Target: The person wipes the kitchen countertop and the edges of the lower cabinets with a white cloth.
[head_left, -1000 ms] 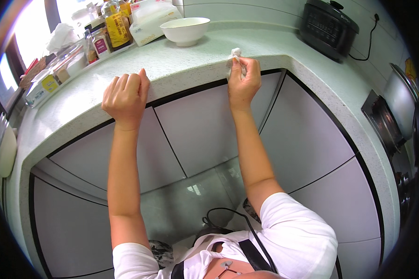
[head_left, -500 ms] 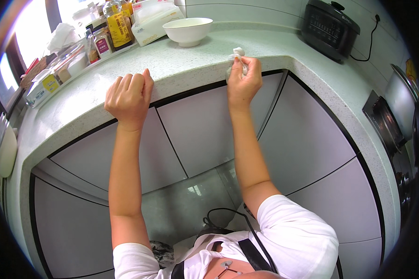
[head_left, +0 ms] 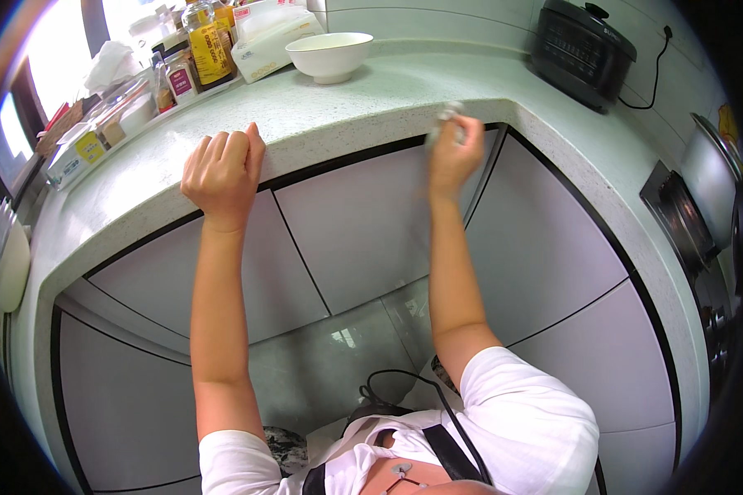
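My left hand [head_left: 223,173] is curled into a fist on the counter's front edge, thumb stretched out, with nothing showing in its fingers. A crumpled white tissue [head_left: 452,110] is pinched in my right hand [head_left: 456,161], which is slightly blurred by motion. That hand is at the counter edge, close to where the counter curves to the right. Behind the hands, a white bowl [head_left: 328,59] stands upright on the speckled pale counter [head_left: 371,103]. Beside the bowl lies a tissue pack [head_left: 276,49], tilted.
Bottles, a yellow-labelled one [head_left: 209,49] among them, and jars line the back left by the window. A black electric cooker [head_left: 582,58] stands at the back right. Farther right is a metal pot [head_left: 706,177] by the stove. Grey cabinet doors [head_left: 355,214] lie below the edge.
My right hand has moved to the right along the counter edge with the tissue in it. My left fist has barely shifted.
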A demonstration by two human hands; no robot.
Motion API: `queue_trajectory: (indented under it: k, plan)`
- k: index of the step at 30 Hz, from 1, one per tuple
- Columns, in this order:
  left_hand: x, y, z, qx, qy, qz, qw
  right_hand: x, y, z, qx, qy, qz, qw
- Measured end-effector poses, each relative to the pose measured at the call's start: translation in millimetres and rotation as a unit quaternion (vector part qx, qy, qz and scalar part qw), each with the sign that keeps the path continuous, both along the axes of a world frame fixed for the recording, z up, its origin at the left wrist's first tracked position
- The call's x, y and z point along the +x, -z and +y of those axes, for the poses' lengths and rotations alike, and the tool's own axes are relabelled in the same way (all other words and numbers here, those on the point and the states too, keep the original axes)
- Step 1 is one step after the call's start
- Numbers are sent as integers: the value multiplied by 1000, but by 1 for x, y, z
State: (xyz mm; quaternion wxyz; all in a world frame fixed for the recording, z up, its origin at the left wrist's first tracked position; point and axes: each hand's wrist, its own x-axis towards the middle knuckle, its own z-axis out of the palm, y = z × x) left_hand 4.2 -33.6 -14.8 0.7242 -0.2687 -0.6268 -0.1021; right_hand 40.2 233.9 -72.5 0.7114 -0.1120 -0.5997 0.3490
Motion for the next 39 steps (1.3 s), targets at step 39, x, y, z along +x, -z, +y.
queue_trajectory:
  k: [39]
  plan:
    - [-3, 4, -1, 0, 35, 4, 999, 1, 14, -42, 3, -45, 0, 999]
